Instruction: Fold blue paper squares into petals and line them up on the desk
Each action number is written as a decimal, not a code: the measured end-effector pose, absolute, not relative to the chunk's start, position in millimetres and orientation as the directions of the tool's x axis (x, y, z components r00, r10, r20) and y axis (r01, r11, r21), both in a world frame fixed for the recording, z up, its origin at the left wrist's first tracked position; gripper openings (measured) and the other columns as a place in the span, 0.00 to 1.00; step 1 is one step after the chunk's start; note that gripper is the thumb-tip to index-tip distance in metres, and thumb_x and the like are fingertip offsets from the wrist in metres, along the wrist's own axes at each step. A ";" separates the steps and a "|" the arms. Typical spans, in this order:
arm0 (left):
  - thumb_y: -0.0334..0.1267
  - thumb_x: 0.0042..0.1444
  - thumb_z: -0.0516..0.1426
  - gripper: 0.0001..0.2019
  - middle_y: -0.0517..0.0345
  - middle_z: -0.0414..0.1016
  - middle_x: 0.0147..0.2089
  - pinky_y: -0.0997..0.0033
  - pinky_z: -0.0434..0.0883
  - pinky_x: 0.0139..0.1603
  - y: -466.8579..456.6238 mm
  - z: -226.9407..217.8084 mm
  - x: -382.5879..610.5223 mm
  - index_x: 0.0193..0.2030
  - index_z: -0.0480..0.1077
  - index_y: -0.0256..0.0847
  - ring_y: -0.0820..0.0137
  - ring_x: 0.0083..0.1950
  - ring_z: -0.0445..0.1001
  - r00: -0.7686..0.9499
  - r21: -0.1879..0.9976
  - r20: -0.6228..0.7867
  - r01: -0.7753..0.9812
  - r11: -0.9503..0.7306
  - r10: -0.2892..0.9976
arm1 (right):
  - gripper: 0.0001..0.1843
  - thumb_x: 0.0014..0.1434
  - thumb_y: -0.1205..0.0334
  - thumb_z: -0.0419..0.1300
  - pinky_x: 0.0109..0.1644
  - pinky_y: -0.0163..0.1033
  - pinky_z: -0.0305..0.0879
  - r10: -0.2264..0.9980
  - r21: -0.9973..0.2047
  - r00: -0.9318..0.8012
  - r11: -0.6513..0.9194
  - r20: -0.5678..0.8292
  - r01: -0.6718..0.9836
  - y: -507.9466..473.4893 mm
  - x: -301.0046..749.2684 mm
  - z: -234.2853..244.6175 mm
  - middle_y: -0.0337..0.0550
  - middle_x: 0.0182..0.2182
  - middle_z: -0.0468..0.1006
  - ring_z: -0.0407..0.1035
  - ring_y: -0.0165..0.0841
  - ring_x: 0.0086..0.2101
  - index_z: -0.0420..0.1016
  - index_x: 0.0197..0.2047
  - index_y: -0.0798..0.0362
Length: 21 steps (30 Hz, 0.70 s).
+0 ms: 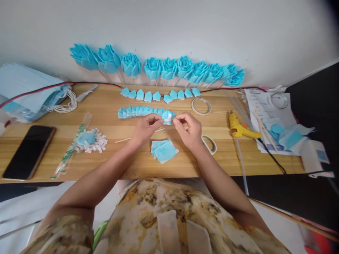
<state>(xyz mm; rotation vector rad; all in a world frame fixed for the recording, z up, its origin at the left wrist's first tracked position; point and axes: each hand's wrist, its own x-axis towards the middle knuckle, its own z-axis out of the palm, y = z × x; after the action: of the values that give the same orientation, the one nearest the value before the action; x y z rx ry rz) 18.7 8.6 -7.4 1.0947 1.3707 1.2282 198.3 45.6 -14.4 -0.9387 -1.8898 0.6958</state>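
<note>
Between my two hands is a small folded blue petal [167,121] with a white strip across its face. My left hand [147,128] pinches its left edge between thumb and fingers. On the other edge, the fingertips of my right hand [189,129] are pinched together too. Just behind, a row of overlapping blue petals [137,111] lies on the table, partly covered by my left hand. A thin wooden stick [123,140] runs under my left wrist. Below the hands sits a small stack of flat blue sheets [164,151].
Blue flowers on sticks [169,68] lean against the wall, with single petals [148,96] before them. Tape rolls [201,106] lie right of centre. A yellow glue gun [238,127] and papers [261,102] are at right; a phone [29,151] and a strip pile [91,141] at left.
</note>
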 end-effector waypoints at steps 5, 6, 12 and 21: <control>0.42 0.51 0.63 0.09 0.65 0.67 0.25 0.72 0.63 0.34 8.4 -6.2 19.6 0.27 0.71 0.39 0.76 0.29 0.62 -0.130 0.997 -0.073 0.021 0.076 0.989 | 0.07 0.66 0.62 0.57 0.42 0.42 0.65 0.735 -0.619 -0.436 0.675 0.519 0.402 44.8 195.5 -15.5 0.43 0.31 0.77 0.70 0.36 0.35 0.74 0.36 0.48; 0.41 0.50 0.63 0.09 0.64 0.68 0.25 0.72 0.63 0.34 8.4 -6.3 19.8 0.27 0.72 0.38 0.76 0.29 0.62 -0.125 0.997 -0.068 0.019 0.071 0.990 | 0.07 0.66 0.63 0.57 0.42 0.42 0.65 0.732 -0.611 -0.440 0.679 0.520 0.407 45.4 195.1 -16.6 0.43 0.31 0.78 0.70 0.36 0.35 0.75 0.36 0.49; 0.41 0.51 0.62 0.09 0.62 0.71 0.27 0.72 0.65 0.35 7.0 -7.0 20.7 0.28 0.72 0.38 0.74 0.31 0.66 -0.098 0.993 0.014 0.119 -0.003 0.995 | 0.04 0.64 0.62 0.60 0.41 0.42 0.63 0.735 -0.610 -0.476 0.673 0.483 0.419 47.8 194.9 -20.5 0.43 0.31 0.79 0.70 0.35 0.33 0.74 0.36 0.49; 0.42 0.52 0.61 0.09 0.61 0.69 0.26 0.73 0.63 0.33 5.2 -5.6 22.9 0.26 0.71 0.39 0.75 0.29 0.63 -0.104 0.974 0.102 0.214 -0.078 0.989 | 0.06 0.63 0.67 0.57 0.40 0.40 0.63 0.716 -0.590 -0.481 0.694 0.506 0.412 47.3 194.9 -20.0 0.42 0.30 0.77 0.69 0.34 0.33 0.73 0.34 0.50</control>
<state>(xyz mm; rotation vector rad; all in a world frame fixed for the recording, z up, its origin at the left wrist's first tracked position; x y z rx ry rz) 22.9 5.2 -5.6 1.3776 1.4087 1.2556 194.9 47.3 -20.0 -0.8592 -2.1366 0.5066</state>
